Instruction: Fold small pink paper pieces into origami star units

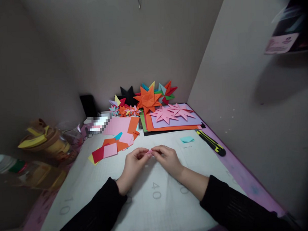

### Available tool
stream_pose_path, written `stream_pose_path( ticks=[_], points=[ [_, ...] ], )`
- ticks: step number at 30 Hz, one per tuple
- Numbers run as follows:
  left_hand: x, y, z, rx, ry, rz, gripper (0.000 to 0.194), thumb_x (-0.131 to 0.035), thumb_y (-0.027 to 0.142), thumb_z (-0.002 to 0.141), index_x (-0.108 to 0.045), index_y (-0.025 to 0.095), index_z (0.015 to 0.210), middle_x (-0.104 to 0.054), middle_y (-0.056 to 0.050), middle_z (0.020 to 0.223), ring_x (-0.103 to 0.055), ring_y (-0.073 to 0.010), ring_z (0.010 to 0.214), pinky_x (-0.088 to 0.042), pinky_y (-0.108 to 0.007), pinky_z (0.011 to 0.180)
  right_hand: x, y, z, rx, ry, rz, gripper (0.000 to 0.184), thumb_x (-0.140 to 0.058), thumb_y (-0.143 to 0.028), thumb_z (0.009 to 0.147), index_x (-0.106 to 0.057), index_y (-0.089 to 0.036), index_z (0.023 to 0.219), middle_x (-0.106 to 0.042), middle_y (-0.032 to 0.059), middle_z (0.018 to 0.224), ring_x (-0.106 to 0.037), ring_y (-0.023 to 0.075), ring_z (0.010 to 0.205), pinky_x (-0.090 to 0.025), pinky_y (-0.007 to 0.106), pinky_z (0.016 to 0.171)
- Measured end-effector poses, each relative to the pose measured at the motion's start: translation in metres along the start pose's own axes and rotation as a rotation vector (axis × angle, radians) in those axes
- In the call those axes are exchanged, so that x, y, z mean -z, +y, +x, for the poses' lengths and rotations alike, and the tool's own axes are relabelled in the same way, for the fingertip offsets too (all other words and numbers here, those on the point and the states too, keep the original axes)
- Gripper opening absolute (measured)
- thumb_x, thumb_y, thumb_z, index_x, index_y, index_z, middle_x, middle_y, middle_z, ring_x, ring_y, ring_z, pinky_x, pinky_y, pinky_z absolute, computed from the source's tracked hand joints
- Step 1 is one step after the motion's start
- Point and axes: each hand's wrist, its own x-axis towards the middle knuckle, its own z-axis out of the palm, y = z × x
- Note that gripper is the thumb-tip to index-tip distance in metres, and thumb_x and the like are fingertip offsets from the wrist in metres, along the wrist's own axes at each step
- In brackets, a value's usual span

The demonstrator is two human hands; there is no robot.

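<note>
Over the white numbered mat (138, 215), centre: one small pink paper piece (150, 152), pinched by left hand (134, 164) and right hand (170, 161); apparently a folding step, next move probably calling for even creasing pressure.

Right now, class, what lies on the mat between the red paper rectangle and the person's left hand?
In the head view, a pink paper rectangle lies beside the red rectangle, then white mat up to the left hand.

Dim, flat light; right edge black; bottle (45, 174) blurred, stretched leftward.
</note>
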Motion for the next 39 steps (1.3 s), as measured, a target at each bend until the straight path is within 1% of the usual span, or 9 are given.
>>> stream_pose_path(
  ticks=[9,16,20,22,25,29,33,36,39],
  points=[
    [-0.0008,0.0024,0.001,0.042,0.0,-0.037,0.022,-0.069,0.037,0.072,-0.069,0.015,0.079,-0.071,-0.006,0.076,-0.065,-0.0183,0.072,-0.049,-0.026,0.063,-0.0006,-0.0001,-0.0008,0.018,0.007,0.022,0.012,-0.057,-0.022,0.082,-0.068,-0.022,0.081,-0.069,0.0033,0.076,-0.064,0.0174,0.072,-0.05,0.03,0.069],
    [0.0002,0.0012,0.0034,0.031,-0.022,0.006,0.02,-0.066,0.035,0.073,-0.068,0.015,0.076,-0.067,-0.004,0.069,-0.059,-0.0152,0.064,-0.045,-0.024,0.058,-0.0002,-0.0034,0.0005,-0.064,-0.007,0.058,0.011,-0.057,-0.021,0.08,-0.067,-0.021,0.075,-0.069,0.0032,0.076,-0.063,0.0171,0.072,-0.049,0.029,0.069],
    [0.0027,0.0001,0.0037,-0.009,-0.048,0.064,0.017,-0.062,0.032,0.075,-0.066,0.016,0.074,-0.065,-0.002,0.067,-0.057,-0.0142,0.06,-0.042,-0.024,0.056,-0.0014,-0.0045,0.0018,-0.143,-0.069,0.117,0.009,-0.057,-0.022,0.08,-0.065,-0.02,0.078,-0.067,0.0033,0.077,-0.061,0.0162,0.072,-0.048,0.027,0.066],
    [0.0037,-0.0002,0.0035,-0.033,-0.063,0.105,0.016,-0.061,0.031,0.075,-0.066,0.016,0.074,-0.065,-0.002,0.067,-0.056,-0.0141,0.061,-0.041,-0.023,0.056,-0.0015,-0.0044,0.0026,-0.155,-0.111,0.122,0.008,-0.058,-0.023,0.079,-0.065,-0.02,0.08,-0.065,0.0031,0.078,-0.06,0.016,0.073,-0.047,0.026,0.063],
    [0.0039,-0.001,0.0033,-0.064,-0.09,0.136,0.014,-0.059,0.028,0.075,-0.065,0.016,0.075,-0.065,-0.002,0.069,-0.056,-0.0138,0.062,-0.041,-0.023,0.056,-0.0012,-0.0042,0.0038,-0.154,-0.156,0.103,0.011,-0.056,-0.022,0.08,-0.063,-0.019,0.073,-0.062,0.0017,0.073,-0.058,0.0149,0.071,-0.044,0.024,0.062],
    [0.0031,-0.0035,0.0045,-0.057,-0.072,0.061,0.011,-0.058,0.026,0.076,-0.059,0.017,0.081,-0.062,0.001,0.066,-0.054,-0.0121,0.058,-0.039,-0.021,0.054,-0.0012,-0.0044,0.0047,-0.216,-0.14,0.15,0.015,-0.051,-0.021,0.081,-0.058,-0.018,0.067,-0.058,-0.0007,0.067,-0.053,0.013,0.065,-0.041,0.023,0.06],
    [0.0046,-0.0032,0.0063,-0.029,-0.045,0.005,0.012,-0.059,0.027,0.074,-0.057,0.016,0.08,-0.063,0.0,0.068,-0.057,-0.0126,0.06,-0.04,-0.022,0.055,-0.0017,-0.0035,0.0054,-0.289,-0.113,0.231,0.015,-0.051,-0.024,0.08,-0.054,-0.018,0.067,-0.053,-0.0025,0.063,-0.048,0.0118,0.06,-0.038,0.023,0.056],
    [0.0051,-0.0018,0.0068,0.008,-0.027,-0.053,0.018,-0.059,0.028,0.074,-0.058,0.016,0.088,-0.065,0.0,0.068,-0.059,-0.0138,0.063,-0.043,-0.023,0.059,-0.0024,-0.0013,0.0058,-0.319,-0.109,0.279,0.016,-0.051,-0.026,0.08,-0.052,-0.018,0.066,-0.049,-0.0038,0.06,-0.044,0.0111,0.056,-0.036,0.022,0.053],
    [0.002,-0.0035,0.0064,0.005,0.018,-0.108,0.027,-0.061,0.032,0.075,-0.057,0.017,0.096,-0.065,0.0,0.072,-0.061,-0.0138,0.067,-0.045,-0.024,0.064,-0.0036,0.0007,0.0056,-0.324,-0.086,0.293,0.017,-0.052,-0.028,0.08,-0.051,-0.018,0.066,-0.048,-0.0037,0.06,-0.044,0.0113,0.056,-0.036,0.022,0.053]
  ],
)
